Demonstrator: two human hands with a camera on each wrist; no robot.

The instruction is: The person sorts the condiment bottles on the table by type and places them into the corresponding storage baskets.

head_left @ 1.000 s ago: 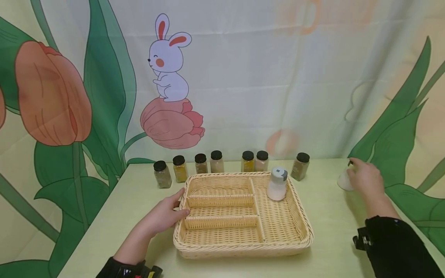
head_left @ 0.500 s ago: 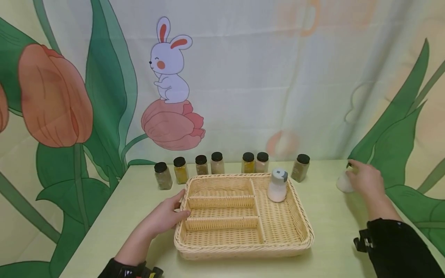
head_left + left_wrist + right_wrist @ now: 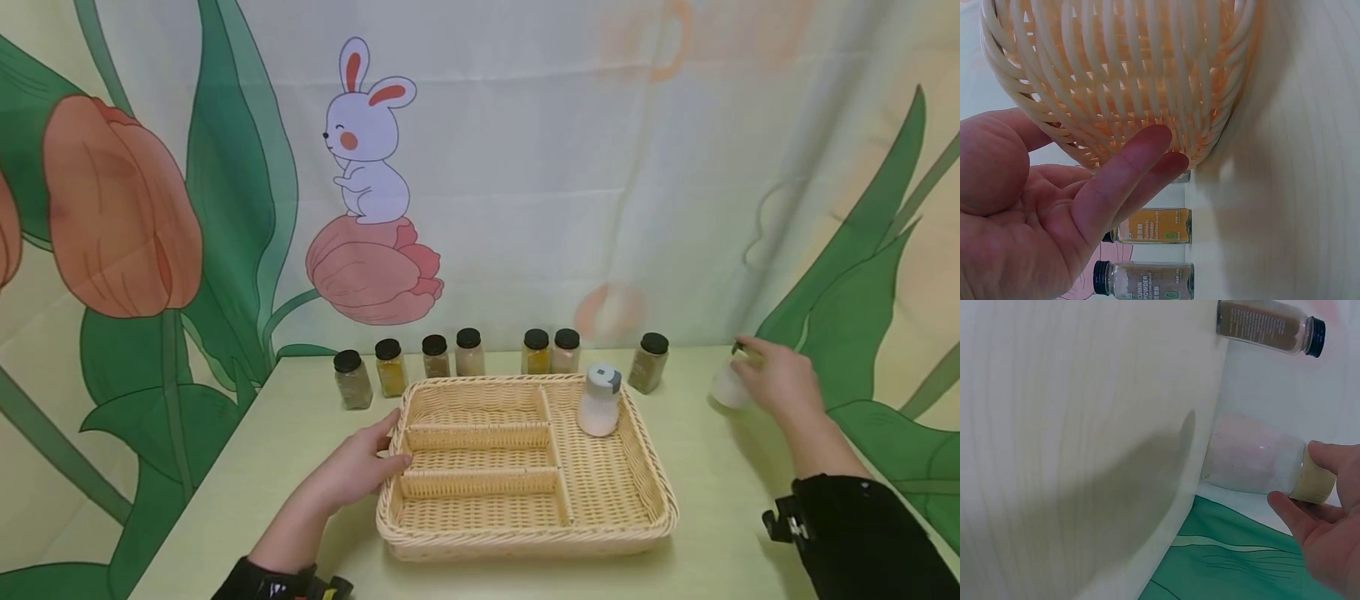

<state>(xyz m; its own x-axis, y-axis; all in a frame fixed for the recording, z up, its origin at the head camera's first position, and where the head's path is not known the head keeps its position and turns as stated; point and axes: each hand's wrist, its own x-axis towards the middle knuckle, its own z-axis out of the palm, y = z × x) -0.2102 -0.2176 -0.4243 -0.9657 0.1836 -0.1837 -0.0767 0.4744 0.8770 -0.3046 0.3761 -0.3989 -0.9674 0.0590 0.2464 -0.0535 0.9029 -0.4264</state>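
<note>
In the head view my left hand (image 3: 358, 467) grips the left rim of a divided wicker basket (image 3: 525, 537). The left wrist view shows its fingers against the woven outer wall (image 3: 1129, 75), with the thumb reaching over the rim. On the right, my right hand (image 3: 783, 383) holds a seasoning jar (image 3: 726, 390) of pale powder. Seen from the right wrist, thumb and fingers pinch its cream lid (image 3: 1314, 481), and the clear jar body (image 3: 1247, 456) stands close by the table's back edge. Another white shaker jar (image 3: 598, 400) with a grey-marked lid stands in the basket's right-hand compartment.
Behind the basket, several black-capped spice bottles line the back, among them a cumin powder bottle (image 3: 352, 380) and a turmeric powder bottle (image 3: 390, 368) at the left. A brown spice bottle (image 3: 648, 363) stands between basket and right hand. A printed curtain (image 3: 510, 208) hangs behind the table.
My right hand and the seasoning jar it holds have shifted slightly left over the last half second. My left hand stays on the basket rim, and the basket has not moved.
</note>
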